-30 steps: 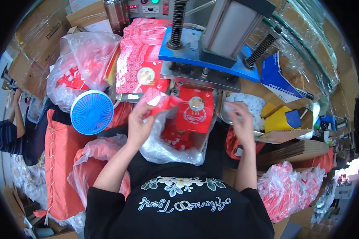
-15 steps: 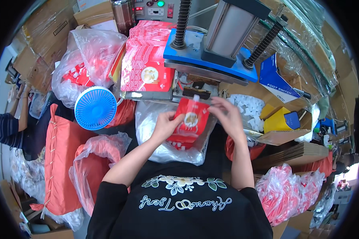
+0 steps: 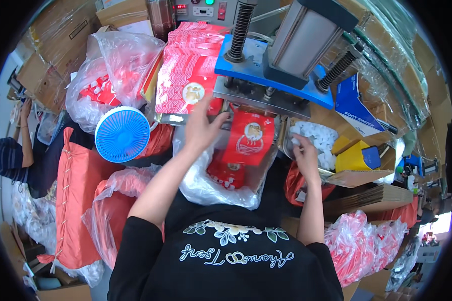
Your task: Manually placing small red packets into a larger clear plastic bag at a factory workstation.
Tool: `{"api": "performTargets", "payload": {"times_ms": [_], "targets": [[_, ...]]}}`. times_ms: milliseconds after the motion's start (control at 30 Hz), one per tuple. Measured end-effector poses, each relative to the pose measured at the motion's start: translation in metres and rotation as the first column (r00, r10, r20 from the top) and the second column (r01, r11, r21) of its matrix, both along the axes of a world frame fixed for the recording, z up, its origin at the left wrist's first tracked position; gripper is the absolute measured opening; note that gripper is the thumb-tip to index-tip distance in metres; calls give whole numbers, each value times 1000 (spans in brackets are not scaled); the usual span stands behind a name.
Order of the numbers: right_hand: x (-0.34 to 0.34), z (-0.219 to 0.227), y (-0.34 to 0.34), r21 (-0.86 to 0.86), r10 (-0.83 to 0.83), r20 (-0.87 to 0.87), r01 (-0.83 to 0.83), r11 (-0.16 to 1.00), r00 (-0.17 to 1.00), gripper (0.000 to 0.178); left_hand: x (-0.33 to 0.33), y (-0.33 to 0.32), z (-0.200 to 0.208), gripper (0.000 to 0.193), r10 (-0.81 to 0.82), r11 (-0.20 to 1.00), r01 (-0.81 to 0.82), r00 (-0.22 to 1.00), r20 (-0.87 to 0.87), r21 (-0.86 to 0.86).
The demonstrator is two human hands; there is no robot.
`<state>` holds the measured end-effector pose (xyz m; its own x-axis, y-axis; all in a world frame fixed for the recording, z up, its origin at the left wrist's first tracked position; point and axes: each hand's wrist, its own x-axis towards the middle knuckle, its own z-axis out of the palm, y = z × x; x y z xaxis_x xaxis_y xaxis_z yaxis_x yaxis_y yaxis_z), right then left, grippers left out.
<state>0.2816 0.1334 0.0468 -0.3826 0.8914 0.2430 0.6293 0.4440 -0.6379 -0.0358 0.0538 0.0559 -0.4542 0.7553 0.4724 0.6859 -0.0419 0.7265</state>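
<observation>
A red spouted pouch [image 3: 251, 139] hangs with its upper end under the raised metal plate of a blue press [image 3: 273, 65], and neither hand touches it. My left hand [image 3: 202, 129] lies over the lower right of a stack of red pouches [image 3: 183, 75], thumb and fingers apart. At the left edge of a tray of white plastic spouts [image 3: 314, 138], my right hand [image 3: 306, 156] has its fingertips pinched together on what looks like one white spout. Below the press, a clear plastic bag [image 3: 198, 188] lines a box with red pouches [image 3: 225, 170] in it.
A blue fan [image 3: 122, 134] stands left of the bagged box. Behind it is a plastic bag of red pieces [image 3: 110, 65]. A yellow box [image 3: 354, 156] and a blue carton [image 3: 354, 108] are at the right. Another person [image 3: 12, 150] works at the far left.
The red pouch has left my hands and now sits at the press. My left hand has moved up to the pouch stack, my right hand down and right to the spouts.
</observation>
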Motion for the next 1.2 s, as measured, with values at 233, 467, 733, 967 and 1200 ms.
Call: {"api": "performTargets", "payload": {"times_ms": [233, 467, 733, 967, 1200], "targets": [[15, 0, 7, -138, -75, -322, 32, 990, 944, 24, -54, -56, -37, 29, -6, 997, -22, 940, -340, -78], [-54, 63, -38, -61, 83, -317, -107, 992, 945, 23, -3, -67, -8, 13, -260, 959, 283, 889, 376, -6], [-74, 68, -52, -75, 445, -6, -444, 893, 896, 23, 35, -79, -44, 14, -384, 818, 559, 709, 592, -138], [-40, 63, -20, 2, 52, -61, -52, 999, 997, 35, 52, -28, -23, 33, -119, 889, 435, 514, 849, -139], [38, 16, 13, 240, -258, 351, 180, 954, 900, 26, 57, 11, -12, 29, -73, 906, 424, 140, 987, 7]]}}
